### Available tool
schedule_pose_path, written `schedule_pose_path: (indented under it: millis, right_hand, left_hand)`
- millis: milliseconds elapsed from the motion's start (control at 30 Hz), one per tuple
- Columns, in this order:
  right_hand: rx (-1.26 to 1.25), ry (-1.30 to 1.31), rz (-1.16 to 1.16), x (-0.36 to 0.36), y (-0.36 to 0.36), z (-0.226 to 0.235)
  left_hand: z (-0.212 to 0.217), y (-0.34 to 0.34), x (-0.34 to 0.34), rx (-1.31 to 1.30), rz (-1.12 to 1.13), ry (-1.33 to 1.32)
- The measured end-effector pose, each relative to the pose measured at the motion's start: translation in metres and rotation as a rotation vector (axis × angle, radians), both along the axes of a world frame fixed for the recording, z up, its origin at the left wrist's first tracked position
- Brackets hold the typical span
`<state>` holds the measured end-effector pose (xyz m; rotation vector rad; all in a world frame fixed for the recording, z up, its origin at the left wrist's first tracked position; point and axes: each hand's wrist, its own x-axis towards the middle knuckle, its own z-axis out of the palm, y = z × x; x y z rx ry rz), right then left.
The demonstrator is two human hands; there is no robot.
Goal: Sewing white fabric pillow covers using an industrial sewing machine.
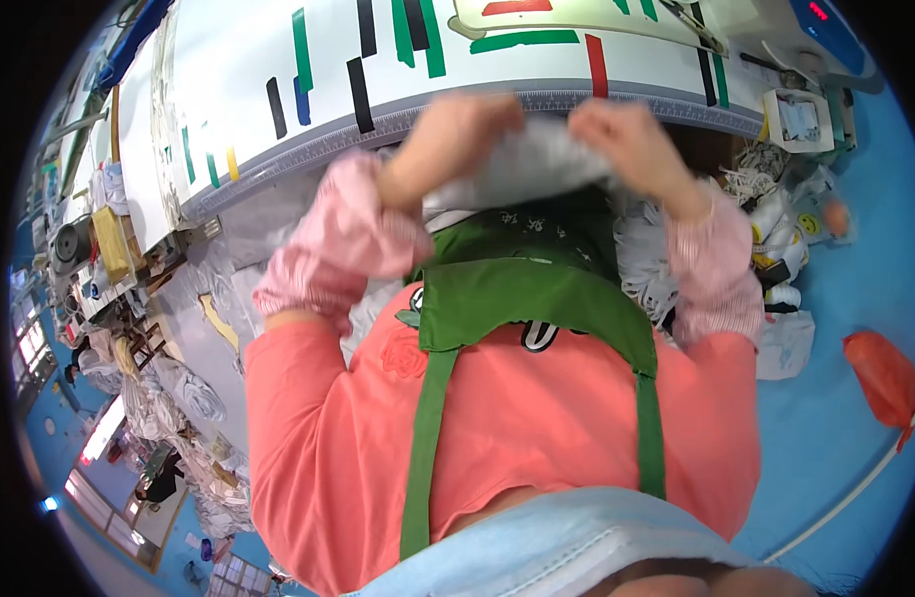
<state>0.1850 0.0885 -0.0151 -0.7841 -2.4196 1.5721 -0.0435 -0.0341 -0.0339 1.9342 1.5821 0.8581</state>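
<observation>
**Colours everywhere at this bench**

The cloth (537, 164) is pale grey-white, kinda blurry. Shirt (537, 418) is coral pink, with a green apron (522, 298) over it, and the sleeve covers (343, 244) are pink with fine stripes. The table (248, 60) is white with green, black, red, blue and yellow tape strips. Floor (835, 418) is bright blue, and there's an orange-red bag (883, 373) on it.

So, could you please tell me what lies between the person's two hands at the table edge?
In the head view, a bunched piece of pale grey-white fabric spans the gap between the left hand and the right hand; both hands grip it.
</observation>
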Motion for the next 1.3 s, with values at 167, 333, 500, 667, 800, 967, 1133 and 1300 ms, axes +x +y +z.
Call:
schedule_pose_path:
  millis: [167,333,500,667,800,967,1133,1300]
  right_hand:
    - [0.506,-0.037,-0.054,-0.072,0.115,-0.047]
    - [1.055,0.267,0.172,-0.099,0.161,-0.078]
    - [1.007,-0.192,0.258,-0.112,0.174,-0.069]
    - [0.719,-0.011,-0.104,-0.11,0.175,-0.079]
    - [0.979,0.001,0.046,-0.106,0.194,-0.09]
    - [0.97,0.013,0.088,-0.12,0.183,-0.073]
    - [0.78,0.092,0.025,-0.113,0.205,-0.083]
    - [0.779,0.066,0.036,-0.113,0.209,-0.083]
  left_hand:
    - [-0.012,0.118,-0.049,-0.07,0.237,0.288]
    - [-0.019,0.157,-0.08,-0.027,0.273,0.241]
    - [-0.019,0.162,-0.085,-0.089,0.324,0.166]
    - [-0.001,0.163,-0.083,-0.08,0.307,0.107]
    - [0.004,0.175,-0.079,-0.153,0.333,0.154]
    - [-0.001,0.168,-0.088,-0.137,0.358,0.175]
    - [-0.002,0.184,-0.086,-0.173,0.36,0.191]
    - [-0.006,0.186,-0.092,-0.116,0.346,0.257]
